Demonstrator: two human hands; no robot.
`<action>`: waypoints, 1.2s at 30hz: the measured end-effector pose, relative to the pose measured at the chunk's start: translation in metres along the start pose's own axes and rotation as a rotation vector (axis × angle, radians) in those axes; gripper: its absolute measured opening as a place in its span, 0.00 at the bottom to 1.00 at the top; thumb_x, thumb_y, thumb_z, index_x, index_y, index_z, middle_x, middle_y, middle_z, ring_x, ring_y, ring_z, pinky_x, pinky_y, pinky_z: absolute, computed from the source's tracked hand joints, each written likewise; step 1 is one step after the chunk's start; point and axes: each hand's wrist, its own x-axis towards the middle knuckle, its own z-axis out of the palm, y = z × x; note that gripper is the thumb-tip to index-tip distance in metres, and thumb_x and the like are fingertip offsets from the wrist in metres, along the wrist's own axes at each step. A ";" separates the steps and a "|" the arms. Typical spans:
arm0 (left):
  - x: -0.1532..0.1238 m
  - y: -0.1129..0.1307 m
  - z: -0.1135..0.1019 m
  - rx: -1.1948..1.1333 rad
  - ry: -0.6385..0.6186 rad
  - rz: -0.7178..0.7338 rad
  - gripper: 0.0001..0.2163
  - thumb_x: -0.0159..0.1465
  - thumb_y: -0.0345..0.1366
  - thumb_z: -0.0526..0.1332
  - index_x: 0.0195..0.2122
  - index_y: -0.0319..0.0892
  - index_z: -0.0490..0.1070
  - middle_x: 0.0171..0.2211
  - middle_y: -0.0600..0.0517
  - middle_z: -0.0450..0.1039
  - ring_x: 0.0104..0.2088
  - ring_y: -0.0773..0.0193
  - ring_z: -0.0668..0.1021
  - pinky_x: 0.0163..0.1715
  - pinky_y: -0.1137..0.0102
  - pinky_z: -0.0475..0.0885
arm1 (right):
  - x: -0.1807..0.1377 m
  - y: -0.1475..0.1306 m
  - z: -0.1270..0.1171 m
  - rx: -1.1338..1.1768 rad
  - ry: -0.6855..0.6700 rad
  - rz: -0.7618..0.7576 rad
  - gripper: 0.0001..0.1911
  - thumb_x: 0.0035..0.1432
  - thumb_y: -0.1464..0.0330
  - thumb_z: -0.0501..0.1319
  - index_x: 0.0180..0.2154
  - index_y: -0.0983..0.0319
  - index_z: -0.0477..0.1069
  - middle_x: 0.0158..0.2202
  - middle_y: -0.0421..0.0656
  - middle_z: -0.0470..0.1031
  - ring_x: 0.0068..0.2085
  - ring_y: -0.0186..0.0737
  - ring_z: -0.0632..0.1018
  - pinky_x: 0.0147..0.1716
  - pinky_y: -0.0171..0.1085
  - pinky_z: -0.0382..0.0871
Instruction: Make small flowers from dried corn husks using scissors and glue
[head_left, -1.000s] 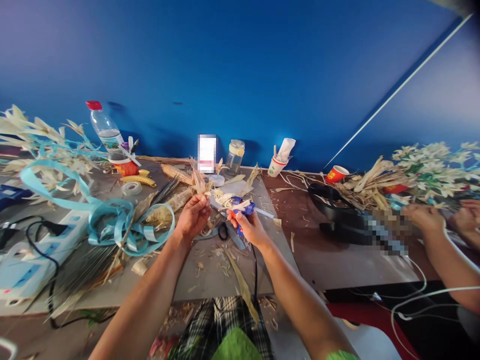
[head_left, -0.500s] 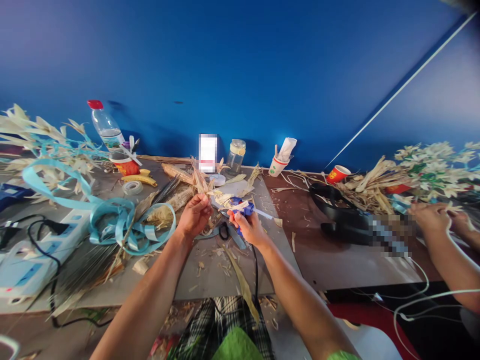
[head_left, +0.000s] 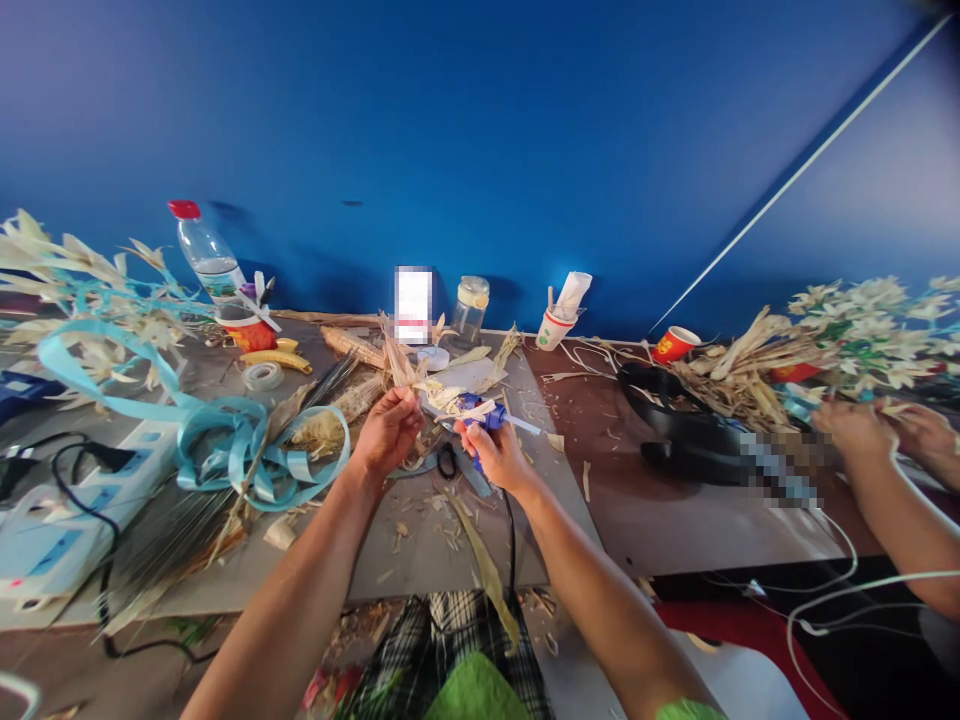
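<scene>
ctr frame: l. hand (head_left: 388,432) pinches husk (head_left: 397,364), r. hand (head_left: 498,456) wrapped round glue gun (head_left: 491,416); husk prob. unfinished; flowers (head_left: 81,260), frame l., appear done.

Moderate light; blue wall (head_left: 465,130) deep-toned in middle, paler and purplish toward top left and far right. Soft shadows on wall to right of bottle (head_left: 214,262) and jar (head_left: 471,312). Whitish glow behind tissue (head_left: 574,293). Dull sheen on table (head_left: 765,535) at right. White panel (head_left: 414,303) pixelated. Flowers (head_left: 45,270) and co-worker's hand (head_left: 855,432) stretched, blurred near edges. Left hand (head_left: 390,435) fairly clear; husk (head_left: 399,365) at fingertips soft in detail.
</scene>
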 end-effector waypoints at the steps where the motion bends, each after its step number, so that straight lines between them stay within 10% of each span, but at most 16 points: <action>1: 0.000 0.000 0.000 0.001 0.000 0.003 0.09 0.50 0.28 0.68 0.23 0.39 0.65 0.20 0.57 0.59 0.20 0.75 0.62 0.22 0.77 0.59 | 0.000 0.000 0.000 -0.019 -0.008 -0.002 0.19 0.59 0.54 0.52 0.34 0.63 0.69 0.22 0.38 0.63 0.22 0.31 0.64 0.23 0.33 0.58; 36: 0.001 0.000 -0.003 -0.016 -0.007 -0.012 0.10 0.50 0.28 0.67 0.23 0.38 0.65 0.19 0.57 0.59 0.20 0.76 0.62 0.22 0.78 0.59 | 0.000 -0.005 0.001 -0.054 -0.034 0.002 0.20 0.59 0.52 0.51 0.31 0.62 0.67 0.20 0.36 0.60 0.21 0.31 0.62 0.22 0.33 0.56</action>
